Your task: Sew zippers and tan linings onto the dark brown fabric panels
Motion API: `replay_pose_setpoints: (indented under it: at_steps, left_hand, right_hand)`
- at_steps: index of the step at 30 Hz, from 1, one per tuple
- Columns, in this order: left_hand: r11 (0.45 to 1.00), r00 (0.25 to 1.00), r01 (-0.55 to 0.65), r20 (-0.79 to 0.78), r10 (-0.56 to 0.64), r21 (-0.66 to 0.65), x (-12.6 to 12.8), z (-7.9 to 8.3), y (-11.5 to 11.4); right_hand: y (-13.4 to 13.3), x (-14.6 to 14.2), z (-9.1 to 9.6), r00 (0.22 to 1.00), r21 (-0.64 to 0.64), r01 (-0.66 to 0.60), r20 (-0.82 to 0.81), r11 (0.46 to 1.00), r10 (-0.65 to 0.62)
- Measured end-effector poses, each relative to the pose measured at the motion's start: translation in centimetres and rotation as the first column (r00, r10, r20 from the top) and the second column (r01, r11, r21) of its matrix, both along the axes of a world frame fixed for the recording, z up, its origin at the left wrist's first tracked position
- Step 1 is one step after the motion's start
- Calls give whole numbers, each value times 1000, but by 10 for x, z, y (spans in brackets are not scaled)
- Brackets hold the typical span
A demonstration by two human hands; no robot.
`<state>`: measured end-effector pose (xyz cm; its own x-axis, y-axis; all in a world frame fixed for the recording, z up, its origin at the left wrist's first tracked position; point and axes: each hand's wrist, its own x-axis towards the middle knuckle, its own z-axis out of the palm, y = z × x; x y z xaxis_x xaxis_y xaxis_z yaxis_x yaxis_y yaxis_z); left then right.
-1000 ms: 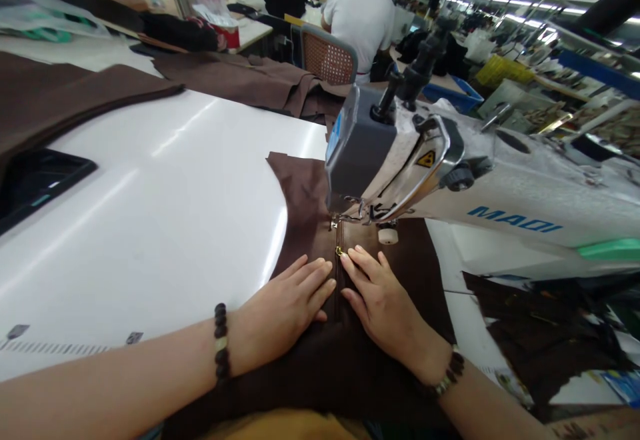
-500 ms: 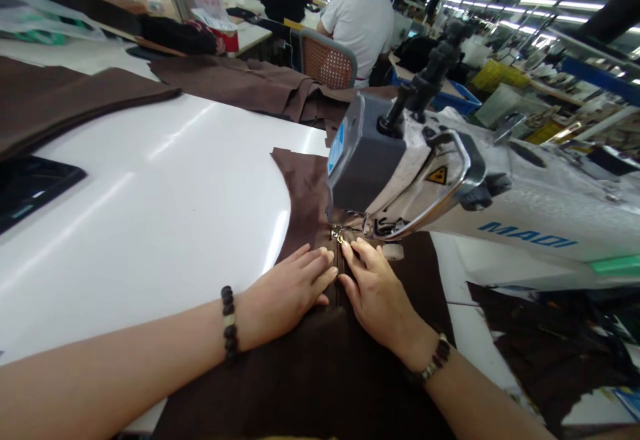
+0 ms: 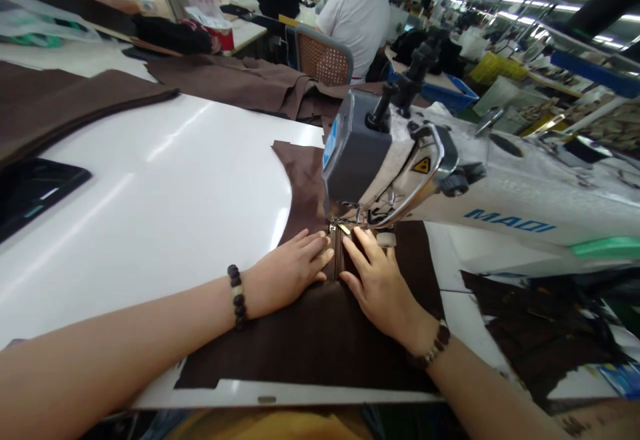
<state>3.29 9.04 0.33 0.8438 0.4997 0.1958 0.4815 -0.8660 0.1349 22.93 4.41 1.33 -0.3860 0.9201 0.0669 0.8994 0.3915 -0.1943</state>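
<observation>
A dark brown fabric piece (image 3: 310,350) lies on the table and runs under the head of a sewing machine (image 3: 360,150). A zipper (image 3: 338,260) runs along it toward the presser foot, its metal pull (image 3: 344,229) just in front of the foot. My left hand (image 3: 293,270) rests flat on the fabric left of the zipper, fingers stretched out. Flat on the right side lies my right hand (image 3: 377,280), fingers spread, its index fingertip close to the pull. The needle is too small to make out.
Folded brown fabric (image 3: 85,107) lies at the left above a dark flat panel (image 3: 45,190). More brown cloth (image 3: 250,87) is along the table's far side. Dark scraps (image 3: 525,333) sit at the right. Beyond, a person in white (image 3: 357,23) sits on a chair (image 3: 323,57).
The brown fabric has shifted away from me, so its near edge and the table's edge now show. My fingers are spread wider and more of the zipper is uncovered between my hands.
</observation>
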Motion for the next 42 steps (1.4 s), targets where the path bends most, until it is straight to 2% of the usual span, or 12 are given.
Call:
replay_pose_setpoints:
  at_steps: [2, 5, 8, 12, 21, 30, 42]
  left_hand:
    - [1000, 1000, 1, 0, -1, 3, -1, 3, -10]
    - [1000, 1000, 9, 10, -9, 6, -2, 6, -26]
    - [1000, 1000, 24, 16, -24, -8, -3, 7, -38]
    - [999, 999, 33, 31, -32, -18, -6, 2, -43]
    - [999, 999, 36, 37, -36, -2, -8, -6, -43]
    - [999, 999, 30, 32, -29, -20, -7, -4, -39]
    - [1000, 999, 13, 52, -12, -10, -5, -6, -19]
  right_hand:
    - [-15, -3, -1, 998, -13, 31, 51, 999, -31]
    - [-27, -2, -3, 998, -49, -24, 50, 999, 26]
    - [-27, 2, -2, 997, -72, -60, 34, 996, 63]
    - [-23, 6, 0, 997, -79, -74, 14, 994, 75]
    - [-24, 7, -1, 994, -43, -106, -17, 993, 105]
    - [-19, 8, -1, 995, -41, -104, -12, 994, 104]
    - [3, 10, 2, 994, -64, -102, -43, 993, 99]
